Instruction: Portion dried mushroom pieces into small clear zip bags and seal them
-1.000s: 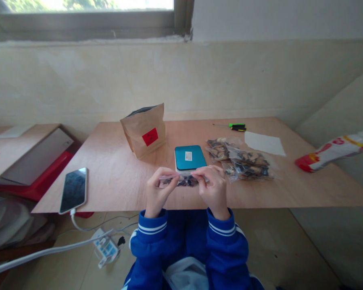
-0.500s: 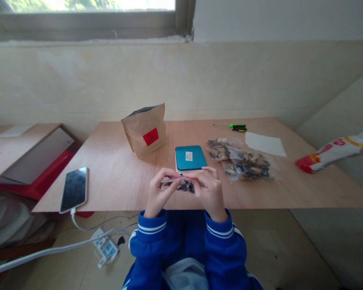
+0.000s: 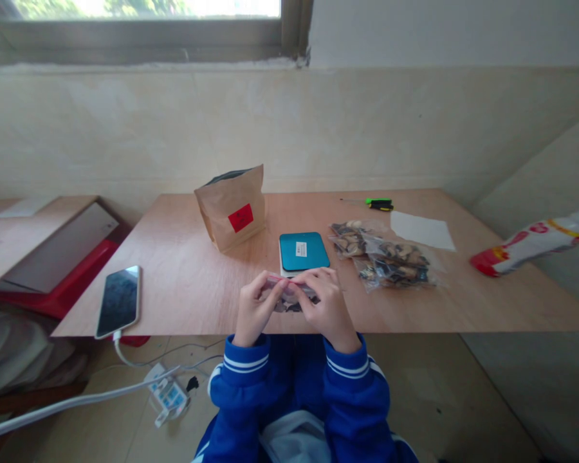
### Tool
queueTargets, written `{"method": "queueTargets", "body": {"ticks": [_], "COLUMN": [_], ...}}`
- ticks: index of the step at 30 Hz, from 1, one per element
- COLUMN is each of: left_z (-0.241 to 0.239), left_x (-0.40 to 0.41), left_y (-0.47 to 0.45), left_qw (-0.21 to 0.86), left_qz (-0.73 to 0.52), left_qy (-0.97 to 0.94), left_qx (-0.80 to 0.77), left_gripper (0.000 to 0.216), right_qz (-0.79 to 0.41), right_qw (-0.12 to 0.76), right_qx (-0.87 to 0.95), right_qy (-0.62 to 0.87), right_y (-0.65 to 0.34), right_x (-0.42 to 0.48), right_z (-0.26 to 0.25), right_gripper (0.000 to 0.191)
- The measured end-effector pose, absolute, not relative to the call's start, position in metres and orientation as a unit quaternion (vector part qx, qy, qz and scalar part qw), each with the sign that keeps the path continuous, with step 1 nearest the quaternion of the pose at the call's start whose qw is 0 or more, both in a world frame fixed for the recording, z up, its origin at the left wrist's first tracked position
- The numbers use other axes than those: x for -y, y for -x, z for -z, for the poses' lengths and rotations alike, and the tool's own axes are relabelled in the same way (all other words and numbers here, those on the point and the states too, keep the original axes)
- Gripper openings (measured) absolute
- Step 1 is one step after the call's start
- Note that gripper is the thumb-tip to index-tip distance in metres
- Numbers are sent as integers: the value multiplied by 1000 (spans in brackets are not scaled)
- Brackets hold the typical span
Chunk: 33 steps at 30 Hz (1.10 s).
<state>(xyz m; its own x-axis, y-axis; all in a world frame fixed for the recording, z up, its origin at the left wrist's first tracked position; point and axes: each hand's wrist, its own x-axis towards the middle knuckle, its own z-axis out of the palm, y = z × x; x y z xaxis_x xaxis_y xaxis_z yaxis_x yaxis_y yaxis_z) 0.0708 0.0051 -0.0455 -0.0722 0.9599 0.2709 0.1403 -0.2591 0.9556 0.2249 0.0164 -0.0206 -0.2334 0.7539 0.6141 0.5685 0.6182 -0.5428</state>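
A small clear plastic bag (image 3: 289, 303) with dark and pale dried pieces inside hangs between my two hands near the table's front edge. My left hand (image 3: 258, 305) pinches the left part of its pinkish top edge. On the right part of that edge, my right hand (image 3: 325, 302) is closed, its thumb close to the left thumb. Just beyond my fingers lies a kitchen scale (image 3: 294, 260) with a teal top and a white label. Several similar filled bags (image 3: 390, 257) rest to the right of it. My fingers hide part of the held bag.
A brown paper pouch (image 3: 231, 218) with a red label stands back left. A phone (image 3: 119, 301) on a white cable lies at the left edge. Screwdrivers (image 3: 380, 203), white paper (image 3: 422, 230) and a red-and-white bottle (image 3: 531, 244) are on the right.
The bag's top edge has tilted and now shows a pinkish strip. My right hand has shifted slightly left, and the thumbs have come closer together.
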Motion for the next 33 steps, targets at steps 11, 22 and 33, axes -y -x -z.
{"method": "queueTargets", "body": {"ticks": [11, 22, 33], "left_z": [40, 38, 38], "left_x": [0, -5, -13], "left_y": [-69, -63, -65], "left_qw": [297, 341, 464], "left_qz": [-636, -729, -680], "left_qy": [-495, -348, -356], "left_qx": [-512, -480, -443], "left_gripper": [25, 26, 37], "right_qz": [-93, -400, -403], "right_qw": [457, 457, 636], "right_qx": [781, 690, 406], "right_qy": [415, 393, 518], "right_y": [-237, -257, -310], "right_x": [-21, -28, -42], "right_z": [26, 37, 20], "right_gripper": [15, 45, 38]}}
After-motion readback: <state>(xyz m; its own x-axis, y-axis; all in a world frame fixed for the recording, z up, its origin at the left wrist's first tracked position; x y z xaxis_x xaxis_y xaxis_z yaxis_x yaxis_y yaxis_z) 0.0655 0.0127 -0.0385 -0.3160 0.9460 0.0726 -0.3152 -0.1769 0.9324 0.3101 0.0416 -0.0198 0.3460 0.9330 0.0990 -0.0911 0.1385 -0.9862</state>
